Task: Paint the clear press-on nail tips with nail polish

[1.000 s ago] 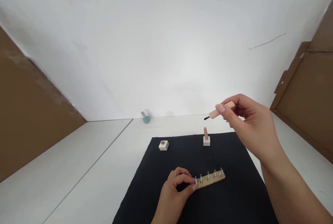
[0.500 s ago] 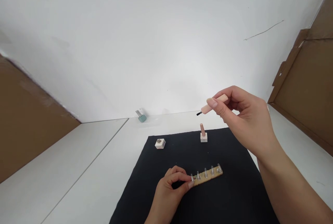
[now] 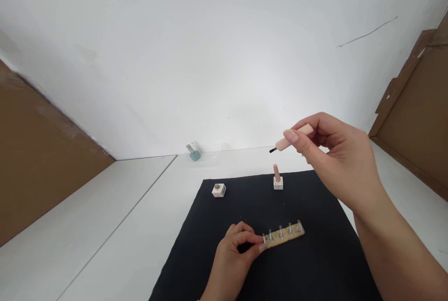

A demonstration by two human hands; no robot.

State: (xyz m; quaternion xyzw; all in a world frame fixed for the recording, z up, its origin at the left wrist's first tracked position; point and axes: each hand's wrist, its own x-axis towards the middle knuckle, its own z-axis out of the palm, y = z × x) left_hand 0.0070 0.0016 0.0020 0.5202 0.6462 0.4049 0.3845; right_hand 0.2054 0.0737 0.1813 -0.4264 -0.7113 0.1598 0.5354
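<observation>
Between thumb and fingers, my right hand (image 3: 336, 156) pinches a nail polish brush (image 3: 293, 137) by its pale pink cap, raised in the air with the dark bristles pointing down and left. My left hand (image 3: 238, 249) grips the left end of a wooden nail tip stand (image 3: 285, 235) lying on the black cloth (image 3: 196, 245). Several clear nail tips stand upright along it. A white nail polish bottle (image 3: 219, 191) without its cap sits at the cloth's back left. Farther right, a second white bottle (image 3: 278, 183) has its pink cap on.
A teal nail polish bottle (image 3: 194, 155) with a silvery cap leans near the wall on the white table (image 3: 115, 226). Brown cardboard panels (image 3: 42, 151) stand at the left and right. The white wall (image 3: 224, 58) rises behind the table.
The whole view has shifted slightly, so things appear a little farther right. Both hands keep their grips, and the brush stays raised over the cloth.
</observation>
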